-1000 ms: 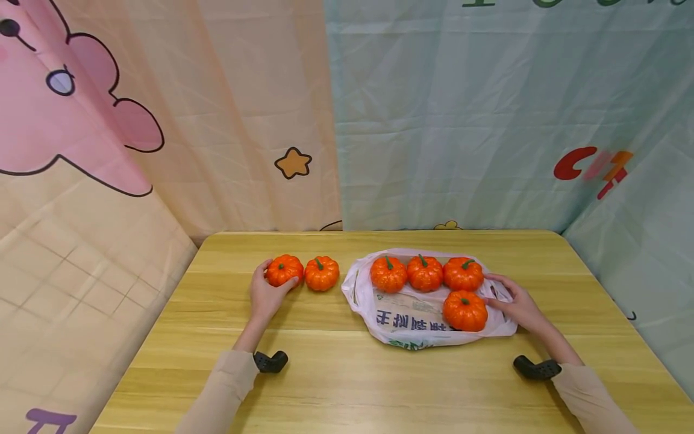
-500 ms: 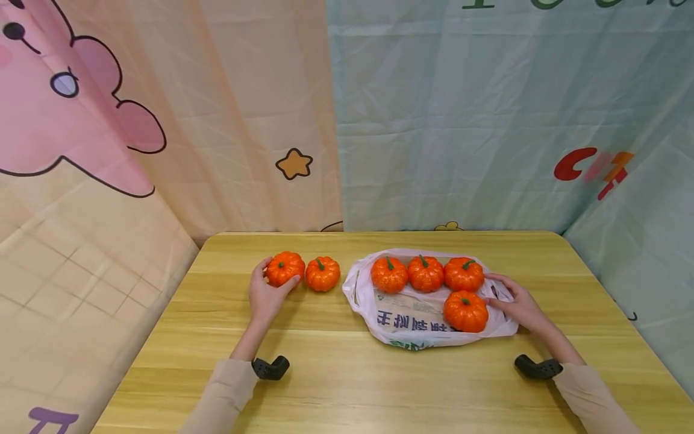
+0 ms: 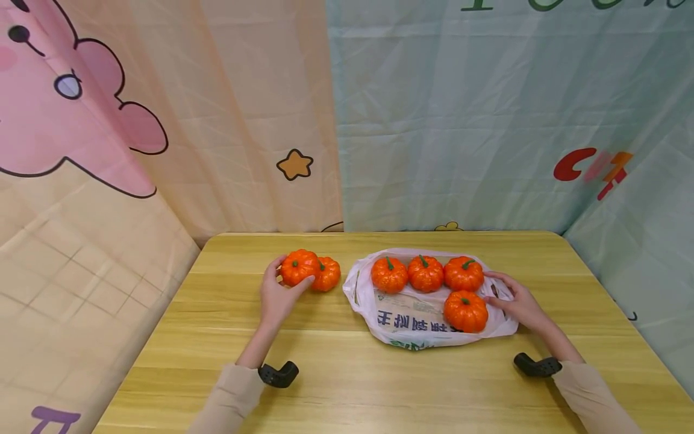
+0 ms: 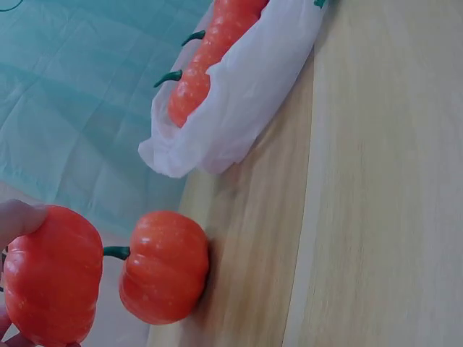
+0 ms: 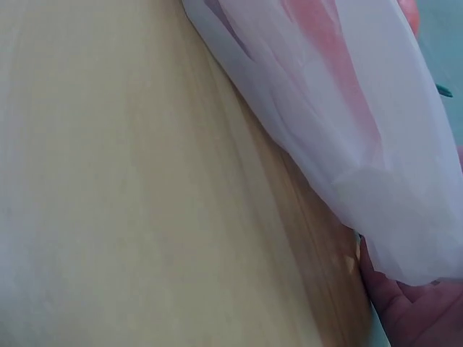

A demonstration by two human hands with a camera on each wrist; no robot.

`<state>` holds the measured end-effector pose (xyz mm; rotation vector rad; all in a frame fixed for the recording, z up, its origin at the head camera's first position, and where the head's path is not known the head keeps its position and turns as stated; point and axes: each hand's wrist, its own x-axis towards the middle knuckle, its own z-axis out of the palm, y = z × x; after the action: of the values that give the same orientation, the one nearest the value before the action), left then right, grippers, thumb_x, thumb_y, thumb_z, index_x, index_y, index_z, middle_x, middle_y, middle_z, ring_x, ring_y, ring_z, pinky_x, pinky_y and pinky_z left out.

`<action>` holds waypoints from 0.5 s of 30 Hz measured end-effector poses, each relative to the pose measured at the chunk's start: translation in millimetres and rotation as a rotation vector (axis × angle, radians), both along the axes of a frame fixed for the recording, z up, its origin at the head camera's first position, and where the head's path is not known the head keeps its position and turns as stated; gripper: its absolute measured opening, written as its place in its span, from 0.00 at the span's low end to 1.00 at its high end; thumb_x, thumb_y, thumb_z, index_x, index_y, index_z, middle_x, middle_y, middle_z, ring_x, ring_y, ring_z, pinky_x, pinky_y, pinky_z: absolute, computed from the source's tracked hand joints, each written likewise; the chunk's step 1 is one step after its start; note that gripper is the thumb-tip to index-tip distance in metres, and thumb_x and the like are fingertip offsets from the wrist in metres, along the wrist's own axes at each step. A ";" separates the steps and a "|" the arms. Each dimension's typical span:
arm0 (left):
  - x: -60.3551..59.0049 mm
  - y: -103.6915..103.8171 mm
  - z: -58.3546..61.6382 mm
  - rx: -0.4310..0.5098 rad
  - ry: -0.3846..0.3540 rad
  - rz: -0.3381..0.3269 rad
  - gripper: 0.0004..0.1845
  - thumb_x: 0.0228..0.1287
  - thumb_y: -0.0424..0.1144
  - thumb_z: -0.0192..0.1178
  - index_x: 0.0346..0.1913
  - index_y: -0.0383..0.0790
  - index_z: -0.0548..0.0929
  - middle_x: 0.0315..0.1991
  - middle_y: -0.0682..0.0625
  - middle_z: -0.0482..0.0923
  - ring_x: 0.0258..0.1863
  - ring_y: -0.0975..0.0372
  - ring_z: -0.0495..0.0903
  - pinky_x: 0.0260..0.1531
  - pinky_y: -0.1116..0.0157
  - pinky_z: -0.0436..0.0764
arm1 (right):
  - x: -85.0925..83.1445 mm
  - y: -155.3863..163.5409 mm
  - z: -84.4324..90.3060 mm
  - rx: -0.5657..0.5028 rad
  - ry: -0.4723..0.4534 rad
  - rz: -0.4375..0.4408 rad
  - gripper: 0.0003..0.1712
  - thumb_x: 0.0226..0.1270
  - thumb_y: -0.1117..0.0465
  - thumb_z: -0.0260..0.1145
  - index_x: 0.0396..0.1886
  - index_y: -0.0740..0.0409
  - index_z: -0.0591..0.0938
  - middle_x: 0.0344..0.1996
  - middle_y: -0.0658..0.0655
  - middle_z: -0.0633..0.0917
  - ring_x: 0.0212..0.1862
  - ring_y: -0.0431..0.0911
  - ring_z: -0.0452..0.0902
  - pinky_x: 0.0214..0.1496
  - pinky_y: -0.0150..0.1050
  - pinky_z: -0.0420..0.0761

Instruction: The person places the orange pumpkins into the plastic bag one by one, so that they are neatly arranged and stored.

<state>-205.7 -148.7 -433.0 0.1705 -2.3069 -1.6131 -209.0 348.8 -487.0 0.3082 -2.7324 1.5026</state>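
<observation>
The fingers (image 3: 289, 288) of the left hand (image 3: 278, 295) are curled around a small orange plastic pumpkin with a green stem (image 3: 299, 267), thumb on its left flank and fingertips under its front; the left wrist view shows it raised a little off the pale wooden surface (image 3: 347, 374). It sits at the far end of the fingers, away from the person, its stem pointing up. Immediately to its right, touching or nearly so, a second small orange pumpkin (image 3: 327, 273) rests on the surface, partly hidden behind the held one. Further right, beyond a narrow strip of bare wood, lies a flattened white plastic bag with blue printed characters (image 3: 414, 319). Four more orange pumpkins sit on it: three in a row along the far side (image 3: 425, 273) and one nearer the person (image 3: 465, 311). The right hand (image 3: 517, 304) rests at the bag's right edge, fingers spread loosely and lying on the plastic just beside the near pumpkin; it grips nothing that can be seen. The left hand is the nearer one to the two loose pumpkins. Open wood stretches in front of both hands towards the person, and printed cloth curtains (image 3: 434, 120) hang close behind the far edge.
</observation>
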 end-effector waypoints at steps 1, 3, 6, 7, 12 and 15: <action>1.1 2.5 0.4 0.000 -0.002 -0.010 0.42 0.47 0.40 0.75 0.66 0.37 0.67 0.63 0.42 0.69 0.60 0.50 0.68 0.57 0.53 0.75 | -0.1 -0.1 0.0 0.002 0.003 -0.001 0.34 0.63 0.63 0.66 0.66 0.67 0.65 0.68 0.75 0.61 0.68 0.71 0.51 0.64 0.74 0.51; 3.0 7.6 0.8 -0.006 -0.002 -0.023 0.41 0.47 0.40 0.75 0.66 0.37 0.67 0.63 0.42 0.69 0.60 0.51 0.68 0.57 0.53 0.75 | -0.2 -0.3 -0.1 0.002 0.004 -0.003 0.34 0.63 0.63 0.66 0.66 0.67 0.65 0.68 0.76 0.61 0.68 0.71 0.51 0.64 0.74 0.51; 5.8 16.0 1.5 -0.002 0.006 -0.036 0.41 0.47 0.39 0.75 0.65 0.37 0.68 0.63 0.42 0.70 0.59 0.51 0.69 0.55 0.53 0.75 | -0.1 -0.4 -0.3 0.002 0.011 -0.004 0.33 0.63 0.63 0.66 0.66 0.67 0.65 0.67 0.76 0.61 0.68 0.71 0.51 0.64 0.74 0.51; 6.8 18.8 1.9 0.000 0.011 -0.041 0.41 0.46 0.38 0.75 0.65 0.37 0.69 0.63 0.42 0.70 0.59 0.51 0.69 0.55 0.53 0.76 | 0.1 -0.5 -0.4 0.002 0.015 -0.005 0.33 0.63 0.63 0.66 0.66 0.68 0.65 0.67 0.76 0.62 0.68 0.71 0.51 0.64 0.74 0.51; 10.7 32.5 2.4 -0.001 0.035 -0.066 0.40 0.45 0.38 0.76 0.64 0.37 0.70 0.61 0.42 0.72 0.57 0.51 0.70 0.53 0.53 0.77 | 0.6 -0.9 -0.8 0.004 0.035 -0.006 0.33 0.63 0.63 0.66 0.65 0.68 0.66 0.66 0.75 0.63 0.67 0.71 0.52 0.63 0.73 0.52; 12.8 40.3 2.0 0.004 0.038 -0.082 0.40 0.44 0.37 0.76 0.64 0.38 0.70 0.60 0.43 0.73 0.56 0.51 0.71 0.53 0.53 0.77 | 1.0 -1.1 -0.9 0.003 0.040 -0.006 0.33 0.63 0.63 0.66 0.65 0.68 0.66 0.66 0.75 0.63 0.66 0.71 0.52 0.63 0.74 0.52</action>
<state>-193.0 -108.4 -431.1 0.0457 -2.3101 -1.6449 -207.9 347.7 -487.8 0.3258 -2.7032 1.4742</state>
